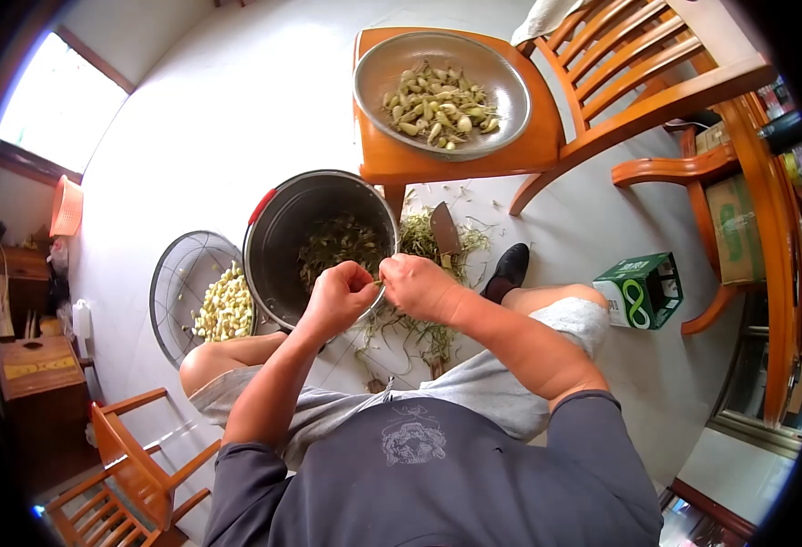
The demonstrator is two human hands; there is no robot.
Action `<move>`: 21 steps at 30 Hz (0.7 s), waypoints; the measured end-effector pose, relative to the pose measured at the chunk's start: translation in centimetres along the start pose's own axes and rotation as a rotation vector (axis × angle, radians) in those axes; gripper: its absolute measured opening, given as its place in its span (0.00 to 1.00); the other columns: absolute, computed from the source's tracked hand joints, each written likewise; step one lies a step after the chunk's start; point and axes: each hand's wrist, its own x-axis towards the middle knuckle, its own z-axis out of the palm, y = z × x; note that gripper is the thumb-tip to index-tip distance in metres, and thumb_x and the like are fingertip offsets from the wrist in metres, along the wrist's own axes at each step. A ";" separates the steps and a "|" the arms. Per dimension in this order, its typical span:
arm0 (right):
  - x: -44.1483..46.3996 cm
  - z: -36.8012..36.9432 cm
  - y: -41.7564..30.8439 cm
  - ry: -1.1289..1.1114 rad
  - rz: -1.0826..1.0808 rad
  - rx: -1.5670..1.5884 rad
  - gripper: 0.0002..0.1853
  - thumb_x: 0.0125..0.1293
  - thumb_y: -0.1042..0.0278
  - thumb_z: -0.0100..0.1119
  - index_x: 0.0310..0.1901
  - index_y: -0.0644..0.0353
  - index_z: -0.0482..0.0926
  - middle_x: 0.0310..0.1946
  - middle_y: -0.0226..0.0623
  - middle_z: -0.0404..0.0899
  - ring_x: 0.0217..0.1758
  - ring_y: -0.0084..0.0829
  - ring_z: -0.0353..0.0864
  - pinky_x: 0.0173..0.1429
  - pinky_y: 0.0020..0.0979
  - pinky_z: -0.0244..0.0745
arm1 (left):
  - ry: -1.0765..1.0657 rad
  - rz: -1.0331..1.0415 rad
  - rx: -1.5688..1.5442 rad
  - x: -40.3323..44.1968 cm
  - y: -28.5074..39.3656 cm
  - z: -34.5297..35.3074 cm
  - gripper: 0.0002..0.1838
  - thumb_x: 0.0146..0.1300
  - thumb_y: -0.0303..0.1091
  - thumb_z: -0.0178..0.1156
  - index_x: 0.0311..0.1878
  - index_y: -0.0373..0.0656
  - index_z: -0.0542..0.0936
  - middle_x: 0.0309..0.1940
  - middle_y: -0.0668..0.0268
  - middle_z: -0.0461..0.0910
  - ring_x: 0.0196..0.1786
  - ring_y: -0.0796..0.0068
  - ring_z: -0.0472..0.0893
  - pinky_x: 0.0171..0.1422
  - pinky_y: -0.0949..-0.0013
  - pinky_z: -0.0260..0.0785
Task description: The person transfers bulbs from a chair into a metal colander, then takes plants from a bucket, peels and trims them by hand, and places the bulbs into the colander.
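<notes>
Left hand: centre of frame, above the near rim of the bucket; thumb and fingertips pinched together on a small greenish piece.
Right hand: just right of the left, fingers curled in toward the same piece; fingertips turned from view — cannot tell whether they clamp it.
Small piece: centre of frame, between the two hands, mostly hidden by fingers; exact form not readable.
Bucket: dark inside, left of centre, red handle grip at its upper-left rim; leafy peelings lie inside.
Wire basket: left of the bucket; pale, clean-looking bulbs heaped toward its right side.
Metal bowl: upper centre, resting on the seat of an orange wooden chair; greenish bulbs, some with stringy ends, piled within.
Floor trimmings: strewn right of the bucket and below it in the frame, long dry strands among them.
Broad blade: lying on the trimmings, right of the bucket.
Dark shoe: right of the blade, worn by the seated person.
Green box: right of centre, on the floor — open side showing.
</notes>
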 end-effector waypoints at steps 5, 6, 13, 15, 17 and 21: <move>-0.6 -1.9 3.5 0.175 0.400 0.003 0.08 0.60 0.71 0.49 0.34 0.66 0.77 0.35 0.55 0.80 0.42 0.50 0.81 0.48 0.46 0.76 | 0.098 0.046 -0.105 0.0 3.7 0.4 0.05 0.57 0.27 0.63 0.32 0.35 0.80 0.21 0.70 0.79 0.24 0.87 0.74 0.27 0.78 0.67; -0.8 -3.4 3.5 0.096 0.403 0.044 0.09 0.59 0.73 0.49 0.36 0.65 0.78 0.37 0.55 0.81 0.44 0.50 0.81 0.49 0.45 0.75 | 0.089 0.071 -0.208 0.6 4.6 0.3 0.06 0.59 0.28 0.64 0.33 0.35 0.80 0.22 0.70 0.79 0.22 0.87 0.73 0.25 0.80 0.66; -4.1 -3.9 2.3 -0.412 0.291 -0.120 0.15 0.55 0.79 0.49 0.42 0.62 0.81 0.37 0.52 0.82 0.47 0.50 0.80 0.53 0.43 0.75 | 0.028 0.200 -0.398 9.7 15.2 -2.3 0.17 0.62 0.35 0.66 0.48 0.32 0.78 0.22 0.67 0.78 0.19 0.84 0.71 0.20 0.79 0.61; -4.6 -2.5 2.9 -0.342 0.224 -0.212 0.12 0.54 0.79 0.50 0.39 0.63 0.82 0.34 0.50 0.81 0.44 0.50 0.80 0.51 0.44 0.75 | 0.067 0.263 -0.256 13.6 16.8 -2.5 0.26 0.62 0.38 0.67 0.58 0.31 0.74 0.26 0.63 0.80 0.23 0.82 0.75 0.21 0.79 0.64; -4.7 -2.2 3.0 -0.335 0.145 -0.270 0.10 0.53 0.77 0.52 0.34 0.63 0.82 0.32 0.48 0.80 0.41 0.49 0.80 0.49 0.43 0.75 | 0.129 0.318 -0.097 16.4 16.8 -2.7 0.32 0.60 0.43 0.67 0.61 0.31 0.72 0.29 0.60 0.81 0.25 0.80 0.78 0.24 0.78 0.69; -4.8 -3.4 1.4 -0.374 0.077 -0.247 0.06 0.51 0.74 0.54 0.25 0.64 0.82 0.28 0.46 0.80 0.38 0.47 0.80 0.45 0.42 0.77 | 0.211 0.397 -0.084 15.6 14.7 -4.3 0.36 0.59 0.48 0.68 0.64 0.32 0.70 0.34 0.57 0.82 0.28 0.77 0.81 0.28 0.77 0.73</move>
